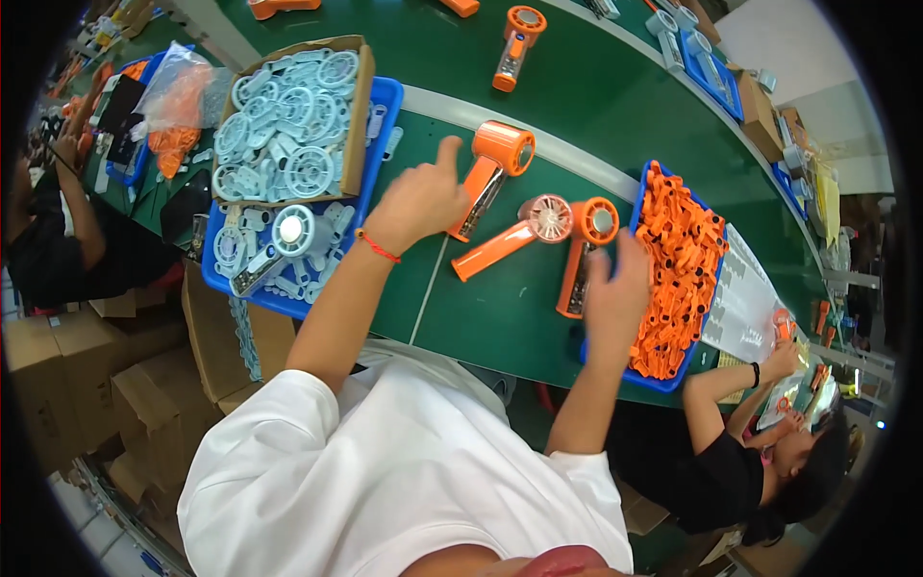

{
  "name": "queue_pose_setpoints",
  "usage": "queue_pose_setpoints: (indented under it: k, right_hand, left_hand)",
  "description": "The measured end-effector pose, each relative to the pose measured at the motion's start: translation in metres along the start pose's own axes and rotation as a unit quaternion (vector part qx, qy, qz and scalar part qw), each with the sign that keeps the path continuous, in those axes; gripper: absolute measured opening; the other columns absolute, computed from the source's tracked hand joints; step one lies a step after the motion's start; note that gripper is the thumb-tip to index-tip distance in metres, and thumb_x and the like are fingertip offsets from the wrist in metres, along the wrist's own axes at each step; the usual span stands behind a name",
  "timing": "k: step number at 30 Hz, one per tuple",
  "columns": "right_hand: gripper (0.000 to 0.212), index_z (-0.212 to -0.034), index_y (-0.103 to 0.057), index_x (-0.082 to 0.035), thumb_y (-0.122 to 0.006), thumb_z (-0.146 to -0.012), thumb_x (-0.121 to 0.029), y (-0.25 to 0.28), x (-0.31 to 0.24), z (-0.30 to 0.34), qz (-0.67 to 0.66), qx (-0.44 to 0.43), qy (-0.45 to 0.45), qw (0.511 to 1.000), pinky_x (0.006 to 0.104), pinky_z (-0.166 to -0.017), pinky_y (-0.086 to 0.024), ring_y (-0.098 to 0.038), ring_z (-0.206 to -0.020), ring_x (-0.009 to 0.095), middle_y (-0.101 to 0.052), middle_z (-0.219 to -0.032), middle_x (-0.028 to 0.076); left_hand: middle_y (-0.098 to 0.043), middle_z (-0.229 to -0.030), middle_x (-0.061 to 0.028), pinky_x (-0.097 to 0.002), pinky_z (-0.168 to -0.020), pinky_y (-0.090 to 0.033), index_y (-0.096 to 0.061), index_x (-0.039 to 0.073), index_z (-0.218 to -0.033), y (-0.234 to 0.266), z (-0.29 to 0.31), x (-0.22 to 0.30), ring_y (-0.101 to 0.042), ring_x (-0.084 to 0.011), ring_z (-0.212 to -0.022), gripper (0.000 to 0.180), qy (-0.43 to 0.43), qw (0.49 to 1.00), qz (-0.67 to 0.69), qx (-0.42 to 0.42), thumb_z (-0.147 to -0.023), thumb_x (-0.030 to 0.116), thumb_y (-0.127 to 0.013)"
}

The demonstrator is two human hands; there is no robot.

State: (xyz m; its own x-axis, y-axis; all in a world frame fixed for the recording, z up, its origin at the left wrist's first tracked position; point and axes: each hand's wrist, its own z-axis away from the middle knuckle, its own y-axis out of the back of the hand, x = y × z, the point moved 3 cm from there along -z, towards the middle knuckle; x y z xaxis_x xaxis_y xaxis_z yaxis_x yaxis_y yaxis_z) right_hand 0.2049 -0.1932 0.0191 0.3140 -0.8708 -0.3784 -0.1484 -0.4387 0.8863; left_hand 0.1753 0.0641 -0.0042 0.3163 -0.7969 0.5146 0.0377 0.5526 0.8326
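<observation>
My left hand (420,204) is at the handle of an orange handheld fan (502,149), thumb stretched up and the other fingers curled against the handle, partly hidden. My right hand (620,288), slightly blurred, has its thumb and fingers apart. It hovers beside another orange handheld fan (577,274), and I see nothing held in it. Between the two lies a third orange fan (495,252) with a clear, pinkish round head, its handle pointing down to the left.
At left, a blue tray (387,96) holds a cardboard box (363,106) of pale-blue fan parts and a pale-blue fan (288,236). A blue bin (642,188) of orange parts (678,269) stands right. Another orange fan (519,48) lies beyond the pale rail (567,149). Co-workers (711,462) sit either side.
</observation>
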Motion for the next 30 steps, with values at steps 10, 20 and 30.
queue_pose_setpoints:
  k: [10,20,30]
  right_hand:
    - [0.026,-0.105,-0.057,-0.007,-0.058,-0.078,-0.008,-0.009,0.067,-0.129,0.118,-0.080,0.124,0.982,0.0376,-0.085,-0.042,-0.053,-0.095,0.029,-0.055,-0.106,0.010]
    - [0.020,-0.096,-0.061,-0.005,-0.062,-0.075,-0.004,0.017,0.085,-0.096,0.071,0.044,0.182,0.980,0.0367,-0.079,-0.042,-0.058,-0.091,0.025,-0.063,-0.095,0.010]
    - [0.013,-0.096,-0.056,0.001,-0.055,-0.086,-0.006,0.062,0.044,-0.028,-0.349,-0.156,-0.063,0.922,0.0216,-0.065,-0.043,-0.053,-0.078,0.009,-0.056,-0.089,0.004]
  left_hand:
    - [-0.063,-0.083,-0.0228,-0.0425,-0.074,-0.048,-0.055,0.005,-0.096,0.051,-0.130,0.046,-0.061,-0.0374,-0.085,0.029,0.001,0.942,0.204,0.266,-0.079,0.029,-0.055]
    - [-0.032,-0.134,-0.0156,-0.0384,-0.105,-0.024,-0.022,0.000,-0.136,0.030,-0.354,-0.049,-0.029,-0.0270,-0.126,0.119,0.391,0.868,0.102,0.288,-0.051,0.070,-0.066]
    - [-0.051,-0.068,-0.0052,-0.0322,-0.050,-0.046,-0.056,0.004,-0.084,0.100,-0.349,-0.039,-0.054,-0.0182,-0.058,0.011,-0.002,0.624,0.674,0.396,-0.075,0.010,-0.059]
